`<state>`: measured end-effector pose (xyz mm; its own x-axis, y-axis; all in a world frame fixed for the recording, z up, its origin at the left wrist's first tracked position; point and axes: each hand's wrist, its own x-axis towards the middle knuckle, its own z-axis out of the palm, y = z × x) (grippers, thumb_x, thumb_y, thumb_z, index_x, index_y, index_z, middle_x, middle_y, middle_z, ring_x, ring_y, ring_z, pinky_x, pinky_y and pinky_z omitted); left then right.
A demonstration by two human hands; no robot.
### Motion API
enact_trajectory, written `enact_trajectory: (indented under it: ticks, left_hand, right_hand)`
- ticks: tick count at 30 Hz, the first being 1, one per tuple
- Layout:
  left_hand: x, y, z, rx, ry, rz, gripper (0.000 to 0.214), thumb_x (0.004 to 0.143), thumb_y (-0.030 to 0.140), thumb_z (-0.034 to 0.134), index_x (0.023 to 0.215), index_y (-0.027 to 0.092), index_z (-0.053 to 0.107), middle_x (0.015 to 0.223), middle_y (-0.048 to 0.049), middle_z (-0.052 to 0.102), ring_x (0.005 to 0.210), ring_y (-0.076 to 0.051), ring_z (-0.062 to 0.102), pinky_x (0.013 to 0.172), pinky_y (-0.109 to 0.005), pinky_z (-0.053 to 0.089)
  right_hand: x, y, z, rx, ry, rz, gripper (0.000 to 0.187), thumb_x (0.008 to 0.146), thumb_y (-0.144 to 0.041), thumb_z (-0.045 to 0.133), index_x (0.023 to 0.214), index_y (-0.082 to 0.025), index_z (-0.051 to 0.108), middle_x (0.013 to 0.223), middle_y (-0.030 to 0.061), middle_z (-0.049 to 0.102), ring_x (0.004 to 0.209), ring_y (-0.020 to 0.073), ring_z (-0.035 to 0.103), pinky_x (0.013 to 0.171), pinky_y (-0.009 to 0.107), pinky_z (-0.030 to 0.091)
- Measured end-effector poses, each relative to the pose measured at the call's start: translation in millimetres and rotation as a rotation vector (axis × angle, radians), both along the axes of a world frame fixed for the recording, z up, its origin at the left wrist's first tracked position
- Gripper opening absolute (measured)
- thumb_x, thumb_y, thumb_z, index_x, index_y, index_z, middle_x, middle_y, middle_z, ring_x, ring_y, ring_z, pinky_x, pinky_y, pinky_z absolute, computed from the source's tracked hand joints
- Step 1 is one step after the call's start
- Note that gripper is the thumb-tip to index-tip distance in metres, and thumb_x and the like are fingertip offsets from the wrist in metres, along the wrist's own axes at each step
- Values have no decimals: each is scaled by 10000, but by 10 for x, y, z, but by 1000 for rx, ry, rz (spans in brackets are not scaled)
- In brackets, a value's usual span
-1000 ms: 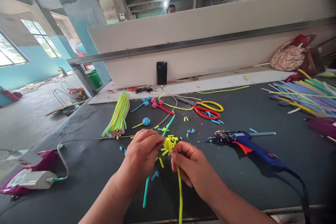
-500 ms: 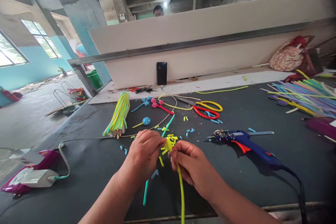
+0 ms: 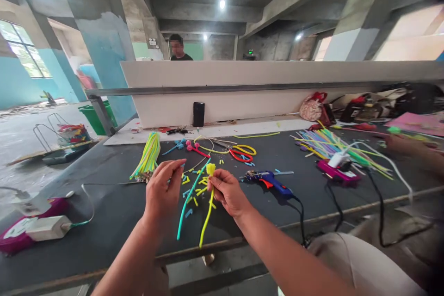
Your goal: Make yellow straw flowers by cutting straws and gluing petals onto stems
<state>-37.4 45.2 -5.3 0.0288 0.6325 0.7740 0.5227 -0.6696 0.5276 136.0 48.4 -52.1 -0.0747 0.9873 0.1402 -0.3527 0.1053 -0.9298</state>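
My right hand [image 3: 227,190] pinches a yellow pipe cleaner [image 3: 206,222] just below its bunched yellow head [image 3: 210,168]; the stem hangs toward the table's front edge. To its left, my left hand [image 3: 164,189] is raised apart from it, fingers bent and thumb separate, with nothing visible between them. A turquoise pipe cleaner [image 3: 187,201] lies slantwise between the two hands. Around it are scattered short yellow pieces [image 3: 201,191] and a few blue cut bits [image 3: 188,212]. Just beyond lie scissors [image 3: 242,152] with one red and one yellow handle.
A blue glue gun [image 3: 274,184] lies to the right, its cord running off the front edge. Bundles of pipe cleaners [image 3: 147,157] stand left and right. Power strips [image 3: 338,173] sit at both sides. A phone [image 3: 199,114] leans on the partition. Another person's arm [image 3: 412,145] reaches in at right.
My left hand has come away from the yellow head and moved left. My right hand still holds the yellow pipe cleaner, its head now compact. The view has turned right and tilted up.
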Motion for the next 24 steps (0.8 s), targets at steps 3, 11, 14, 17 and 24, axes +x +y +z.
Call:
enact_trajectory:
  ticks: [3, 11, 14, 17, 24]
  left_hand:
    - [-86, -406, 43, -92, -95, -58, 140, 830, 221, 508, 854, 175, 638, 868, -39, 636, 814, -147, 584, 740, -247, 450]
    - [-214, -743, -359, -459, -351, -108, 169, 761, 329, 588, 769, 162, 614, 630, 11, 549, 576, -103, 467, 533, -195, 384]
    - [-97, -669, -400, -618, -520, -165, 233, 731, 376, 617, 795, 152, 621, 624, 15, 544, 555, -95, 457, 518, -196, 378]
    - [18, -638, -336, -706, -700, -228, 322, 718, 400, 637, 909, 141, 639, 655, 9, 561, 569, -86, 463, 555, -200, 389]
    - [72, -822, -196, -904, -779, -517, 340, 748, 382, 630, 989, 143, 647, 838, -65, 647, 757, -150, 563, 706, -259, 437]
  right_hand:
    - [9, -2, -29, 17, -21, -2, 133, 858, -271, 551, 838, -140, 545, 624, -58, 561, 346, 14, 366, 321, 140, 290]
    - [-16, -3, 15, 36, -38, 105, 179, 824, -316, 589, 783, -154, 525, 599, -60, 561, 326, 10, 314, 315, 145, 228]
    - [-59, -81, 67, 7, -29, 139, 233, 759, -356, 640, 733, -179, 491, 556, -60, 569, 312, 7, 265, 321, 156, 145]
    - [-129, -275, 132, -42, -20, 170, 201, 774, -337, 626, 738, -183, 503, 558, -59, 563, 328, 10, 283, 327, 156, 152]
    - [-298, -809, 250, -199, -38, 223, 280, 723, -412, 670, 685, -189, 505, 464, -100, 406, 336, 14, 243, 327, 157, 139]
